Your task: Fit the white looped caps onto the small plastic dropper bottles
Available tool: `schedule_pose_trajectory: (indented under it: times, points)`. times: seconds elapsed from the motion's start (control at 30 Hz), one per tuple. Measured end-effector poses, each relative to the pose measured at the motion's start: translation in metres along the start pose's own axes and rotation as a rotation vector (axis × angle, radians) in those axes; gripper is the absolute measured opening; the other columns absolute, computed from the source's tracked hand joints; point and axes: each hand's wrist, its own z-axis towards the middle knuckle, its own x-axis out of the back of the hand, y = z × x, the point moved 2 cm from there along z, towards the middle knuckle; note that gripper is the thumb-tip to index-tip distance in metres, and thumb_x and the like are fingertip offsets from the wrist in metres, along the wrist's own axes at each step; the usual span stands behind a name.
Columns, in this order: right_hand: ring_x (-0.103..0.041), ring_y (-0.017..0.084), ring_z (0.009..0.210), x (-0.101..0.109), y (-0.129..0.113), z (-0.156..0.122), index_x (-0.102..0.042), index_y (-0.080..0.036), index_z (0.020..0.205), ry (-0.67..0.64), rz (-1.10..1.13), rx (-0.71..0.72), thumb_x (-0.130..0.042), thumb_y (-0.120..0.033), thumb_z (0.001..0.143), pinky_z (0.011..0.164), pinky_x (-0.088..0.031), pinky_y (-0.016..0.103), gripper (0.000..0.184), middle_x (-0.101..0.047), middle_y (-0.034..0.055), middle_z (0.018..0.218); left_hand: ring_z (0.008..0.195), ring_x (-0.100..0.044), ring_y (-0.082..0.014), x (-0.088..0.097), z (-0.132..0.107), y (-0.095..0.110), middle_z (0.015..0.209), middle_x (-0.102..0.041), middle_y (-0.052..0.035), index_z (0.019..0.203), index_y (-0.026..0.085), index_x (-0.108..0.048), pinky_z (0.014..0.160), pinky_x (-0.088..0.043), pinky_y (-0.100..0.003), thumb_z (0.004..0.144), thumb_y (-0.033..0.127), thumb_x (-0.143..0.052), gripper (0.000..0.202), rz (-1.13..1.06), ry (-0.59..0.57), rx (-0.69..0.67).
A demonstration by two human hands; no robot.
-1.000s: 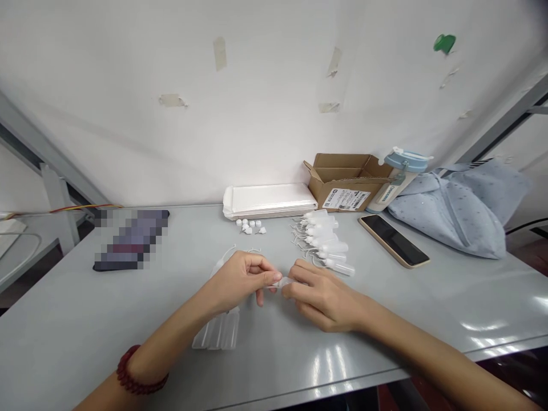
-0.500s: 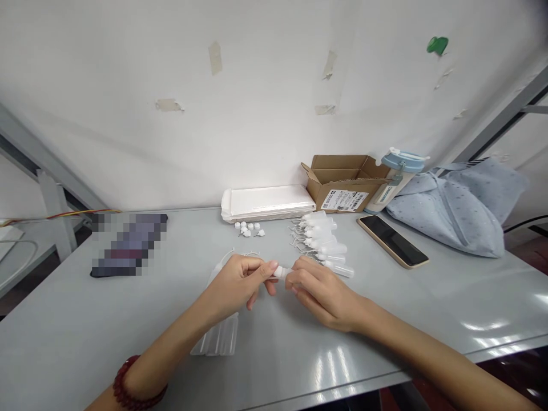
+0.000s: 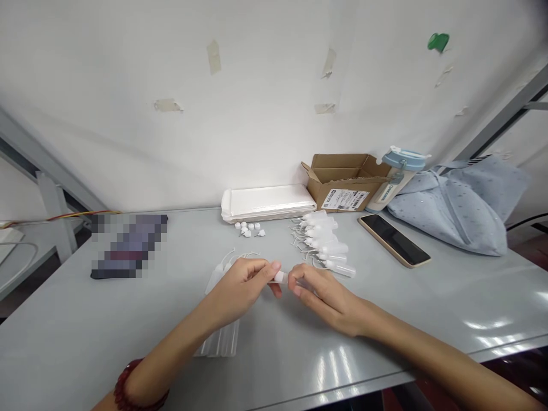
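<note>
My left hand (image 3: 242, 285) and my right hand (image 3: 323, 294) meet just above the grey table (image 3: 85, 337), both pinched on one small white plastic bottle (image 3: 281, 277) held between their fingertips. Under my left wrist lies a row of translucent bottles (image 3: 220, 339). A pile of capped white bottles (image 3: 325, 242) with thin wire-like tips lies just beyond my right hand. Several small white caps (image 3: 248, 228) are scattered further back.
A flat white tray (image 3: 268, 202) lies against the wall, with an open cardboard box (image 3: 342, 180) and a tumbler (image 3: 396, 177) to its right. A phone (image 3: 394, 240) and a blue cloth bag (image 3: 458, 205) lie at the right. A blurred dark object (image 3: 128, 245) is at the left.
Both hands stay together on the small bottle; the fingers have shifted slightly around it, and the view has drifted a little.
</note>
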Motion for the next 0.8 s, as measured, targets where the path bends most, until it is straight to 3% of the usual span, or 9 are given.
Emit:
schedule_pose_trajectory:
  times: [0.17, 0.3, 0.43, 0.53, 0.63, 0.8]
  points:
    - [-0.046, 0.014, 0.065, -0.0038, 0.0019, -0.0051, -0.043, -0.02, 0.094, 0.018, -0.011, -0.061, -0.035, -0.02, 0.094, 0.06, -0.039, 0.026, 0.007, -0.052, 0.0014, 0.08, 0.04, -0.026, -0.006, -0.0003, -0.003, 0.0014, 0.048, -0.043, 0.0061, 0.067, 0.016, -0.063, 0.039, -0.023, -0.02, 0.085, 0.044, -0.05, 0.036, 0.026, -0.042, 0.033]
    - [-0.049, 0.015, 0.076, -0.0025, 0.0024, -0.007, -0.041, -0.021, 0.095, 0.029, 0.081, -0.109, -0.037, -0.02, 0.094, 0.066, -0.042, 0.028, 0.004, -0.054, 0.0032, 0.088, 0.037, -0.042, -0.0059, 0.0018, -0.0046, 0.0049, 0.059, -0.061, 0.0022, 0.075, 0.016, -0.065, 0.04, -0.033, -0.02, 0.084, 0.043, -0.053, 0.03, -0.037, -0.072, 0.048]
    - [-0.05, 0.015, 0.077, -0.0031, 0.0056, -0.0062, -0.039, -0.021, 0.097, 0.05, 0.069, -0.095, -0.038, -0.02, 0.094, 0.067, -0.043, 0.028, 0.003, -0.053, 0.0029, 0.087, 0.034, -0.045, -0.0078, 0.0002, -0.0028, 0.0022, 0.046, -0.055, 0.0033, 0.073, 0.015, -0.064, 0.039, -0.034, -0.02, 0.085, 0.046, -0.051, 0.035, -0.086, -0.113, 0.079]
    - [-0.047, 0.015, 0.066, -0.0055, 0.0086, -0.0053, -0.04, -0.02, 0.096, 0.085, -0.082, -0.005, -0.039, -0.02, 0.091, 0.061, -0.041, 0.028, 0.005, -0.052, 0.0023, 0.08, 0.032, -0.042, -0.007, -0.0019, -0.0021, -0.0011, 0.041, -0.052, 0.0037, 0.062, 0.015, -0.059, 0.037, -0.031, -0.019, 0.088, 0.049, -0.045, 0.045, -0.092, -0.114, 0.106]
    - [-0.048, 0.016, 0.066, -0.0063, 0.0091, -0.0051, -0.04, -0.02, 0.094, 0.109, -0.168, 0.08, -0.04, -0.018, 0.09, 0.061, -0.041, 0.029, 0.005, -0.054, 0.0037, 0.08, 0.034, -0.04, -0.0067, -0.0021, -0.0031, -0.0006, 0.042, -0.05, 0.0043, 0.063, 0.015, -0.059, 0.037, -0.029, -0.019, 0.087, 0.047, -0.048, 0.041, -0.108, -0.116, 0.091]
    - [-0.054, 0.015, 0.077, -0.0033, 0.0072, -0.0055, -0.039, -0.021, 0.096, 0.069, 0.025, -0.061, -0.038, -0.019, 0.094, 0.068, -0.044, 0.029, 0.003, -0.056, 0.0046, 0.09, 0.039, -0.035, -0.007, -0.0003, -0.005, 0.0049, 0.045, -0.048, 0.0053, 0.083, 0.017, -0.067, 0.04, -0.028, -0.019, 0.085, 0.042, -0.052, 0.03, -0.05, -0.106, 0.043]
